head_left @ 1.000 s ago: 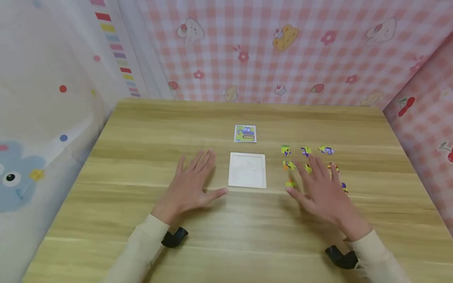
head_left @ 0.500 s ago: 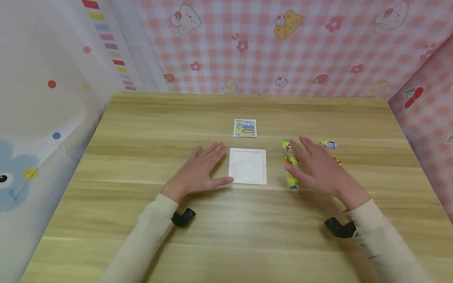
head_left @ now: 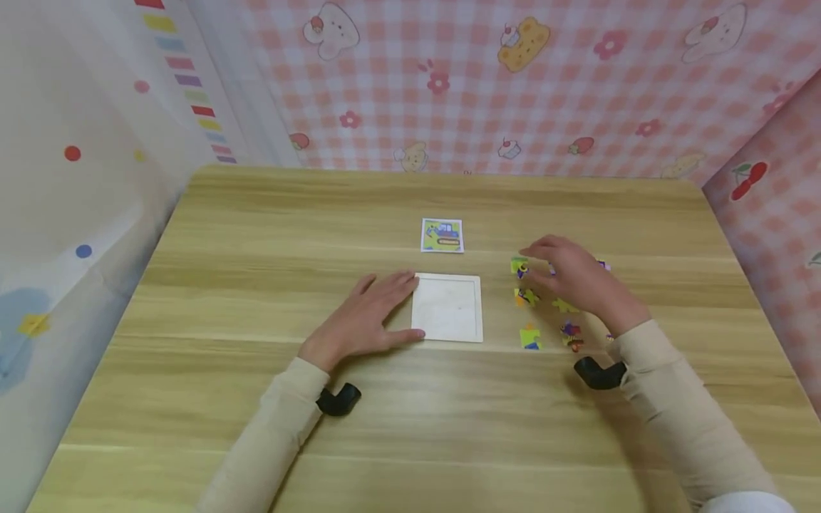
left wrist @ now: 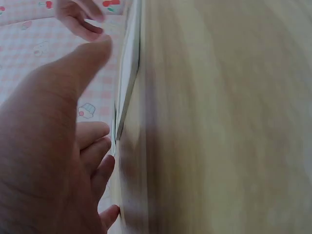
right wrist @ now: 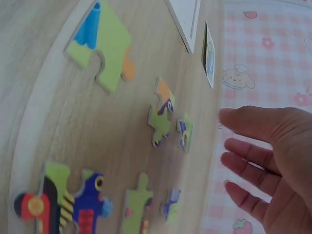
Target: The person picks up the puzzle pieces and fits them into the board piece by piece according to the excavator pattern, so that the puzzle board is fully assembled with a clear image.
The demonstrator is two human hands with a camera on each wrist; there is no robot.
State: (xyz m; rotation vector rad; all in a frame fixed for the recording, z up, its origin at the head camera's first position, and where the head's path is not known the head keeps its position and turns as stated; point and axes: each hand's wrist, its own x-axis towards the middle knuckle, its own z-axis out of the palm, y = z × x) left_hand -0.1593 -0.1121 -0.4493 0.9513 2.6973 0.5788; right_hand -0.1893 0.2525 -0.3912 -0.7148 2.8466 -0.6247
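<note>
My left hand (head_left: 362, 315) lies at the left side of a white square puzzle tray (head_left: 447, 308). Its fingertips touch the upper left edge and its thumb is at the lower left corner, fingers fairly straight. To the right of the tray, my right hand (head_left: 580, 281) hovers over several jigsaw pieces, thumb and fingers apart around the far left piece (head_left: 519, 266). In the right wrist view nothing is between those fingers, and a green piece with a blue corner (right wrist: 109, 48) lies nearest the camera. The hand hides part of the back pieces.
A small card with a picture of a digger (head_left: 442, 236) lies behind the tray. More pieces, such as a dark blue and red one (head_left: 571, 335), lie in loose rows on the wooden table (head_left: 256, 235). Patterned cloth (head_left: 398, 85) hangs behind the table.
My left hand has moved right to touch the tray. My right hand has moved forward over the back pieces, its fingers drawing closer together, uncovering the front ones.
</note>
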